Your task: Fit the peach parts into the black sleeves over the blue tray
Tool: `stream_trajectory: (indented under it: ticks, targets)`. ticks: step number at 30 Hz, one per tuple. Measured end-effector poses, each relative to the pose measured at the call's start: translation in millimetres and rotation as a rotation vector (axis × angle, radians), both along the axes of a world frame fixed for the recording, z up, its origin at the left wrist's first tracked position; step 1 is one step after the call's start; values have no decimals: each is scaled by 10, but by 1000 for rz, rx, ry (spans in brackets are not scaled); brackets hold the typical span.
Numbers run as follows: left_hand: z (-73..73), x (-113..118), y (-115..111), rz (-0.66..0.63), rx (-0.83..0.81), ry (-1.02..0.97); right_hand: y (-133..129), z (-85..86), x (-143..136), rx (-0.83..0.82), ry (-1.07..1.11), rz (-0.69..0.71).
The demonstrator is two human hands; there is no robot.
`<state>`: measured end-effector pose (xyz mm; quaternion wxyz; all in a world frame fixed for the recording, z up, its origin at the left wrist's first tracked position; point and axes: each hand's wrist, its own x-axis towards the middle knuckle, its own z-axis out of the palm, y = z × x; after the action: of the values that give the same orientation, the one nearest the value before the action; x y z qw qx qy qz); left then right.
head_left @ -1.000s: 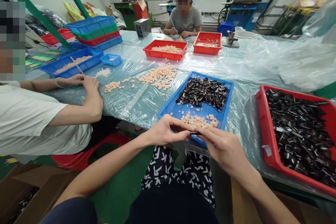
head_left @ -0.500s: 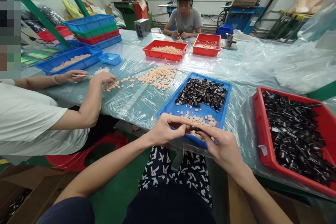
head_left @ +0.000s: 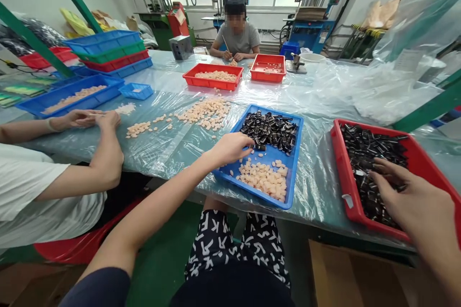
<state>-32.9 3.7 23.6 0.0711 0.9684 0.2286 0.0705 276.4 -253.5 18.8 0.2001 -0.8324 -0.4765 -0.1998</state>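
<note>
My left hand (head_left: pixel 235 147) reaches over the left side of the blue tray (head_left: pixel 296 172). Its fingers are bent, with thumb and fingertips a little apart at the near edge of a heap of small glossy black pieces (head_left: pixel 275 129). Whether the fingertips touch a piece is hard to see. In the same tray, pale beige chips (head_left: pixel 264 180) lie nearer to me. Over on the right, my right hand (head_left: pixel 406 196) is above the red bin (head_left: pixel 340 172), thumb and fingers apart over many more black pieces (head_left: pixel 372 146). No piece shows between them.
Loose beige chips (head_left: pixel 205 112) are spread on the plastic-covered table left of the tray. A co-worker's arm (head_left: pixel 97 168) rests at the left edge. Across the table sits another person (head_left: pixel 236 33) behind two red trays. Clear plastic sheeting (head_left: pixel 389 72) is bunched at the right.
My hands were together over the blue tray, holding a dark piece. They have parted: the left moved forward to the black heap, the right swung out over the red bin.
</note>
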Motion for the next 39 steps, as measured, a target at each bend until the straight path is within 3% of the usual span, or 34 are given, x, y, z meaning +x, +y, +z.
stream_trajectory:
  ticks: [3,5,7,10,14,18,23,27,31,39]
  targets:
    - [-135,515,89,-110,100,114,-95,73,81,-25,-54,-22]
    - [-199,746,131,-130,160,176,-112,117,-43,73,-31,72]
    - [-221,820,132,-129,178,173,-114,120,-260,179,49,212]
    - [-166,677,-43,-148,75,-15,-90,53,-658,225,214,397]
    - [11,268,-574,-168,-206,-506,86,-31,-1215,240,423,544]
    - [113,-142,-908,-310,-118,-783,421,-23,-1637,289,622,755]
    - [72,-492,-916,-234,5,-759,677,-74,-1837,386,472,875]
    - [31,-676,-926,-175,-116,-684,699,-116,-1814,298,174,973]
    - [14,-709,-936,-158,-275,-652,702,-119,-1748,256,13,1015]
    - [78,-627,-962,-187,-307,-638,650,-149,-1671,203,-145,1021]
